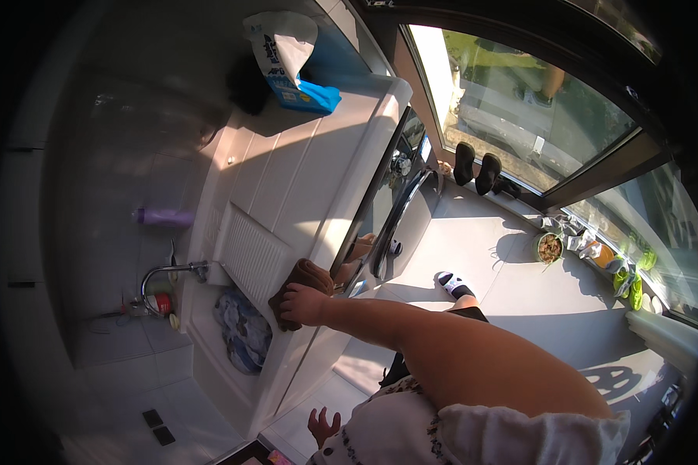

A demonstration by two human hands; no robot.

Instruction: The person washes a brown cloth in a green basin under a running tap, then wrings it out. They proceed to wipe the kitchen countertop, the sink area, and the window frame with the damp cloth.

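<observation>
My right hand rests on a folded brown towel, its fingers curled over the cloth. The towel lies on the front rim of a white laundry sink, beside the ribbed washboard. Patterned blue-grey and white cloth sits bunched in the basin, just beyond the towel. Low in the picture, by my light patterned clothing, my left hand hangs with its fingers apart and nothing visible in it.
A chrome faucet arches over the basin. A blue-and-white bag stands on the counter's far end. Below the counter, a front-loading washer's round door stands open. Shoes and a potted plant line the glass doors.
</observation>
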